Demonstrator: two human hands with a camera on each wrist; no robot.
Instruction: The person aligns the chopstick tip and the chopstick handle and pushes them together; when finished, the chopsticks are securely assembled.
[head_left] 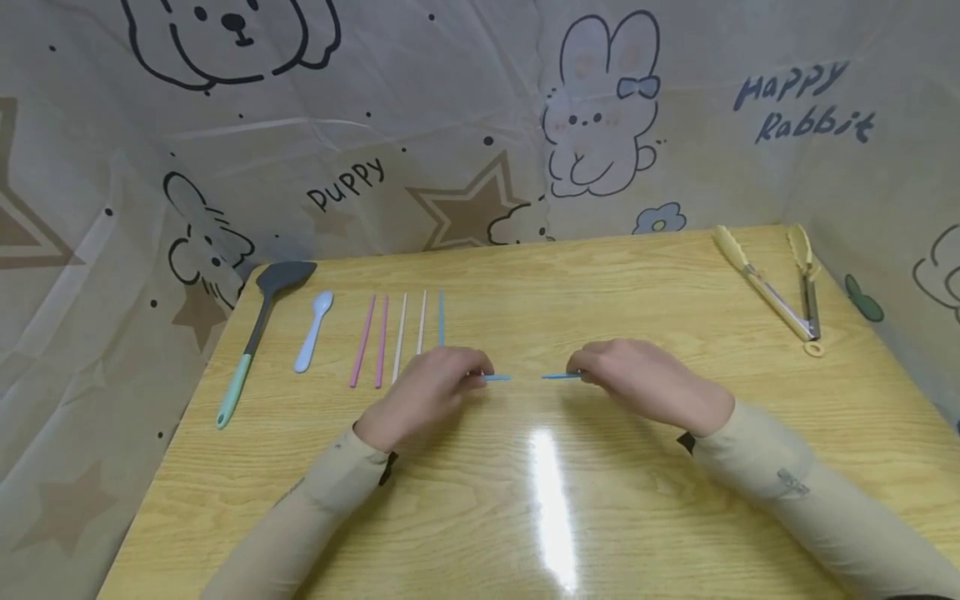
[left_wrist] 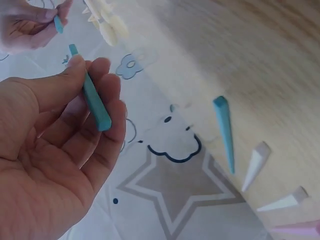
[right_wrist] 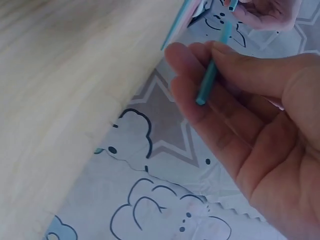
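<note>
My left hand [head_left: 429, 390] pinches a short blue chopstick piece [left_wrist: 94, 100] between thumb and fingers, just above the table. Facing it, my right hand [head_left: 651, 382] pinches another blue chopstick piece [right_wrist: 208, 80] the same way. The inner ends of both pieces point at each other across a small gap, roughly in line. Left of the hands lie a blue chopstick [head_left: 441, 315], two white chopsticks [head_left: 402, 333] and two pink chopsticks [head_left: 363, 342], side by side. My left hand hides the near ends of the blue one and one white one.
A light blue spoon [head_left: 312, 332] and a grey spatula [head_left: 258, 325] with a mint handle lie at the left of the wooden table [head_left: 615, 517]. Spread tongs [head_left: 780, 302] lie at the back right. A printed cloth [head_left: 442, 100] hangs behind the table and along its sides.
</note>
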